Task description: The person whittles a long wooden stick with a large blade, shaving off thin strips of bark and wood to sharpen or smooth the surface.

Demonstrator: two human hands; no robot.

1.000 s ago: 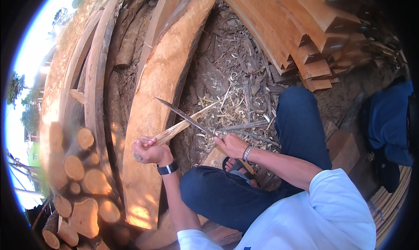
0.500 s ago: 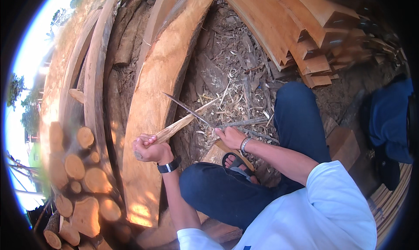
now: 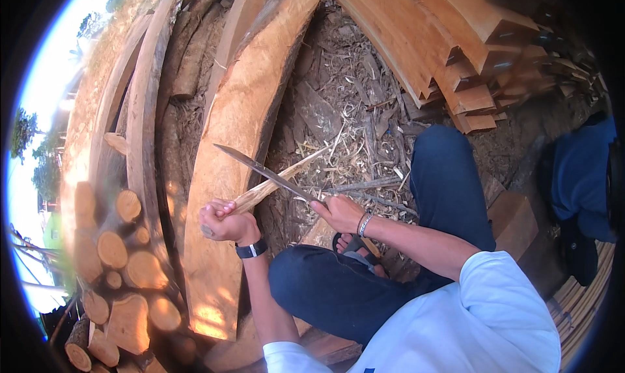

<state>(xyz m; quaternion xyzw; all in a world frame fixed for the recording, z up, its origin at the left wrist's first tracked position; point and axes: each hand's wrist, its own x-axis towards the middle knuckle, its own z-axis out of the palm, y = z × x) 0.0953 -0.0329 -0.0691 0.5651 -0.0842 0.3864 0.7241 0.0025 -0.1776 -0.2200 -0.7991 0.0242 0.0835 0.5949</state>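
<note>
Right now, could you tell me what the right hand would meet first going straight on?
Following its long blade, the right hand would probably meet the pale wooden stick in the left hand first; the blade crosses it in view, but depth is unclear.

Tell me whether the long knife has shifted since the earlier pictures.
Yes: the long knife has moved left, its tip now farther across the wide plank, nearer that plank's left edge.
</note>
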